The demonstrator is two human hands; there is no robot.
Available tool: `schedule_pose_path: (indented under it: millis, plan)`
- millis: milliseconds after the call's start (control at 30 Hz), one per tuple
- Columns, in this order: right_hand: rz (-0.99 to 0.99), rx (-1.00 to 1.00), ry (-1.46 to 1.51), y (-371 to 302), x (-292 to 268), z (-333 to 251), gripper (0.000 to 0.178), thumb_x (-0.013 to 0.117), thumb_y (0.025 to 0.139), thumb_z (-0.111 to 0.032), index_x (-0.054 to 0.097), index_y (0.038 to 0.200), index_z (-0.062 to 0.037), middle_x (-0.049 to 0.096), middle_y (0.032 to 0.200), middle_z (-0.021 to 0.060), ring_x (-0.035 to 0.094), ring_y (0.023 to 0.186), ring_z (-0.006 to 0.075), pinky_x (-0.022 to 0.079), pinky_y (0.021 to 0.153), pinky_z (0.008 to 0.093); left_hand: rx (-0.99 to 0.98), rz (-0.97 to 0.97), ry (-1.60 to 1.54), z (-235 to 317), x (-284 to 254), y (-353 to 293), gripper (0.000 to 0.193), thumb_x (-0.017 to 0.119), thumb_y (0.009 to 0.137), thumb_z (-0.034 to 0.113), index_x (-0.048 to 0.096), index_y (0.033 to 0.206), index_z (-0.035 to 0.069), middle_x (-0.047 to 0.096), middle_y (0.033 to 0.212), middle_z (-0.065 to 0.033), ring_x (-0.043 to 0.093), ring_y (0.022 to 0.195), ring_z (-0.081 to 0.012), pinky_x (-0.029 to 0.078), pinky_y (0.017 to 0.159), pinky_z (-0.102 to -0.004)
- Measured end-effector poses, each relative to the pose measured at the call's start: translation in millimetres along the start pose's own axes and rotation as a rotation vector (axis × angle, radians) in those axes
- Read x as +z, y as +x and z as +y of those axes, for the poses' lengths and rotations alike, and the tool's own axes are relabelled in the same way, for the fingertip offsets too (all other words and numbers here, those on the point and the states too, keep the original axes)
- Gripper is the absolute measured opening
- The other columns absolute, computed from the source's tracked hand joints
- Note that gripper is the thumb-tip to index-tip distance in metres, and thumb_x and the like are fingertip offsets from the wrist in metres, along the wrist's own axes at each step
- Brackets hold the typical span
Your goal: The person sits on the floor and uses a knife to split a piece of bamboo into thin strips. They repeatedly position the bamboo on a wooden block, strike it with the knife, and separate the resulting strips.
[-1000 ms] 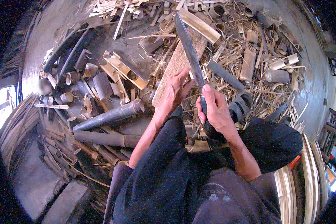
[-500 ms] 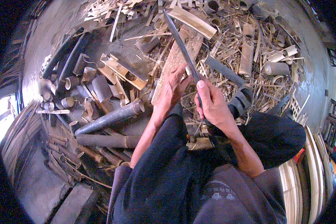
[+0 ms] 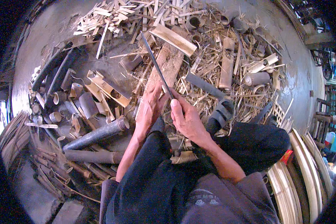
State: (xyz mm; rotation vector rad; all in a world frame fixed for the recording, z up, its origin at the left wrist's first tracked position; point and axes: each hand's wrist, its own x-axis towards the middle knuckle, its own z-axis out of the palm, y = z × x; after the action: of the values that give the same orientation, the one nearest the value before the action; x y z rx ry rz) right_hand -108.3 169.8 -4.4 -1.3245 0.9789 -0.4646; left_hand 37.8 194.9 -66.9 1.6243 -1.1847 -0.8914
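My right hand [image 3: 188, 119] is closed on a long dark-bladed knife [image 3: 153, 59], its blade slanting up and to the left. Most of the handle is hidden by my fingers. Right beside it, my left hand [image 3: 149, 106] is closed, its fingertips against a small pale piece of bamboo [image 3: 165, 89] that touches the blade. How much of that piece lies inside the fingers is hidden. Beneath the knife and my left hand stretches a thick, worn wooden board [image 3: 170, 61]. A split bamboo half [image 3: 174, 40] rests across its far end.
Cut bamboo tubes and a long dark bamboo pole [image 3: 97, 134] lie to the left. Pale slats [image 3: 112, 15] are heaped at the far left. Shavings and a bamboo tube [image 3: 226, 63] cover the floor to the right. Long bundled strips [image 3: 287, 179] stand near my right side.
The whole view has shifted, so the scene sits further left and lower. Both hands stay together at the knife, and less of its handle shows below my right hand.
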Motion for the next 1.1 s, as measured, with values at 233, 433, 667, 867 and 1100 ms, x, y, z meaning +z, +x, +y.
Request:
schedule_pose_path:
  millis: [233,433,667,867,1100]
  plan:
    - [0.061,-0.040,-0.231,-6,-4,-2,0.044,0.040,0.100,-0.030,0.041,0.139,-0.0102,0.042,0.060,-0.0044,0.040,0.050,0.0056,0.036,0.046,0.0225,0.060,0.003,-0.075,-12,12,-2,0.045,0.063,0.081,0.010,0.049,0.123,0.003,0.056,0.115,-0.0217,0.053,0.107,-0.0386,0.043,0.091,-0.0420]
    - [-0.012,0.061,-0.122,-18,2,-20,0.042,0.043,0.097,-0.025,0.046,0.134,-0.0060,0.061,0.073,0.0116,0.050,0.057,0.0124,0.045,0.057,0.0316,0.008,0.108,0.264,-31,7,-32,0.076,0.070,0.077,0.020,0.030,0.138,0.001,0.037,0.138,-0.0248,0.038,0.126,-0.0405,0.033,0.105,-0.0434]
    - [0.047,0.003,-0.252,-2,-6,10,0.041,0.043,0.098,-0.029,0.047,0.135,-0.0115,0.059,0.069,0.0139,0.053,0.056,0.0170,0.046,0.057,0.0340,-0.108,0.087,0.293,-30,-10,-45,0.066,0.067,0.079,0.018,0.036,0.134,0.000,0.044,0.130,-0.0253,0.044,0.120,-0.0411,0.037,0.101,-0.0437]
    - [-0.076,-0.072,-0.146,-22,-14,-42,0.048,0.041,0.099,-0.035,0.040,0.139,-0.0080,0.045,0.058,0.0018,0.044,0.052,0.0099,0.038,0.049,0.0277,-0.103,0.054,0.326,-28,-9,-51,0.052,0.064,0.082,0.017,0.045,0.128,0.000,0.052,0.124,-0.0223,0.049,0.116,-0.0378,0.040,0.098,-0.0423]
    - [-0.109,0.014,-0.175,8,-26,9,0.050,0.037,0.100,-0.030,0.028,0.146,-0.0102,0.041,0.058,-0.0040,0.039,0.051,0.0061,0.037,0.047,0.0229,-0.080,0.075,0.292,-26,-19,-43,0.039,0.063,0.083,0.015,0.054,0.118,0.002,0.058,0.116,-0.0201,0.055,0.110,-0.0369,0.043,0.093,-0.0409]
